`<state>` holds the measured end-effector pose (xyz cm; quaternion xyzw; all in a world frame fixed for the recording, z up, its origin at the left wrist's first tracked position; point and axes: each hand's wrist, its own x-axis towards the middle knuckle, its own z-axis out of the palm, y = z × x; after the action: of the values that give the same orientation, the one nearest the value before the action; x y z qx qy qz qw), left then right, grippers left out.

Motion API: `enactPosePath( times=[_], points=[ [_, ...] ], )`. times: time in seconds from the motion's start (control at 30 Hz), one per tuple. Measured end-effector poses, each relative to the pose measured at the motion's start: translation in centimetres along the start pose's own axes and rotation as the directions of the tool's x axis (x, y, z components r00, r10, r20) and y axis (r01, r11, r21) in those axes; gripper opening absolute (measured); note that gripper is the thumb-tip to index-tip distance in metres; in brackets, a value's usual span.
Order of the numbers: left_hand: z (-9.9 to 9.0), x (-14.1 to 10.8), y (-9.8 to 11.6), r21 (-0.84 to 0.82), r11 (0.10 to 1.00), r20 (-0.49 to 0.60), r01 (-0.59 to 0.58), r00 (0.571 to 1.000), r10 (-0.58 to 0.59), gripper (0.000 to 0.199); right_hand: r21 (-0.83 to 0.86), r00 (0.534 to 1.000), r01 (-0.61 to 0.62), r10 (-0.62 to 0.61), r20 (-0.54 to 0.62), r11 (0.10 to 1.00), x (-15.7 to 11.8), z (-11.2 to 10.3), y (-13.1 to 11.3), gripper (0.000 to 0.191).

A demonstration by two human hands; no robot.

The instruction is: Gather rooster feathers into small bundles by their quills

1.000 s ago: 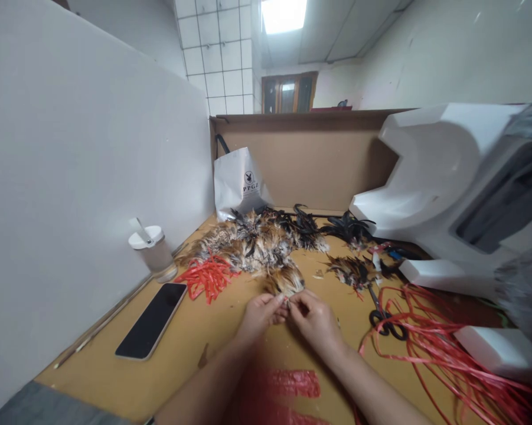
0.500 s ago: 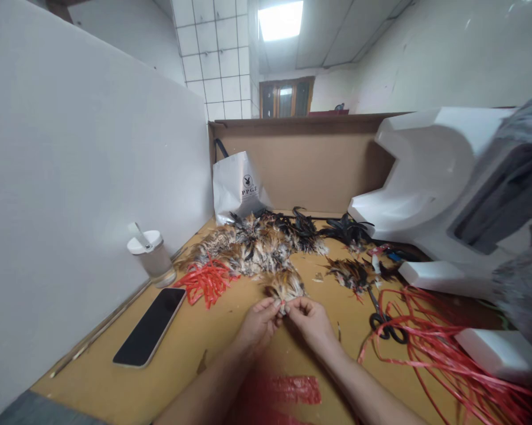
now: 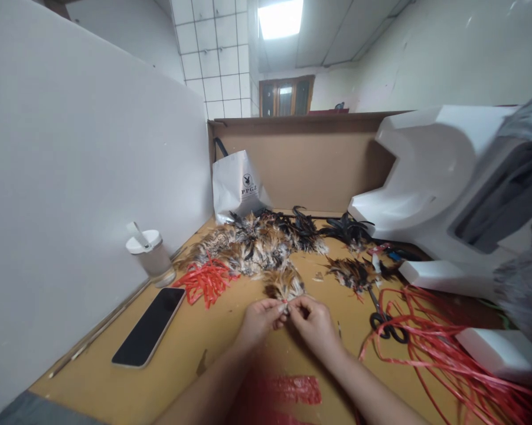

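Left hand (image 3: 257, 321), right hand (image 3: 313, 321): fingers (image 3: 300, 302) pinched together on base of brown feather bundle (image 3: 283, 283); black-handled scissors (image 3: 375, 320) on worktop (image 3: 195, 336), right of hands.

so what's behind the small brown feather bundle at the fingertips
Behind the small brown feather bundle lies a mottled brown and white feather pile, with a white bag printed PPGZ farther back. The pile hides part of the bag's base and anything underneath the feathers.
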<state>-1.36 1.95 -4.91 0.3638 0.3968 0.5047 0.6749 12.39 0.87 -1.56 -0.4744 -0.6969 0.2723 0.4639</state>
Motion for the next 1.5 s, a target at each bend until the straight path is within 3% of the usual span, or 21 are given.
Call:
enactPosePath(
  times=[0.1,0.2,0.33,0.47,0.67,0.93,1.27,1.5],
  points=[
    [0.2,-0.1,0.0,-0.029,0.999,-0.013,-0.016,1.000,0.015,0.028,0.177,0.987,-0.159,0.152,0.050,0.971,0.1,0.5,0.5,0.022],
    [0.4,-0.3,0.0,-0.096,0.995,0.008,-0.012,1.000,0.013,0.027,0.374,0.946,-0.325,0.302,0.120,0.868,0.2,1.0,1.3,0.023],
    [0.5,-0.4,0.2,-0.097,0.995,0.027,-0.024,0.999,0.027,0.026,0.457,0.911,-0.411,0.374,0.174,0.789,0.4,1.1,1.6,0.024],
    [0.2,-0.2,0.2,0.015,0.999,0.014,-0.030,0.999,0.029,0.026,0.401,0.929,-0.367,0.315,0.192,0.839,0.8,0.2,1.1,0.022],
    [0.5,-0.3,0.2,0.213,0.967,-0.055,-0.137,0.987,0.152,0.023,0.166,0.982,-0.189,0.188,0.026,0.968,1.0,-0.7,1.0,0.018],
    [1.1,-0.9,-0.1,0.321,0.928,-0.072,-0.188,0.972,0.222,0.017,-0.071,0.997,-0.057,0.053,-0.053,0.996,0.6,-0.1,1.1,0.013],
    [1.2,-0.9,-0.4,0.357,0.907,-0.050,-0.222,0.966,0.256,0.016,-0.115,0.997,0.026,-0.034,-0.069,0.993,0.5,-0.4,0.4,0.010],
    [1.3,-0.9,-0.6,0.331,0.915,-0.045,-0.230,0.965,0.259,0.016,-0.086,0.996,-0.002,-0.005,-0.086,0.996,0.5,-0.2,0.5,0.010]
  ],
)
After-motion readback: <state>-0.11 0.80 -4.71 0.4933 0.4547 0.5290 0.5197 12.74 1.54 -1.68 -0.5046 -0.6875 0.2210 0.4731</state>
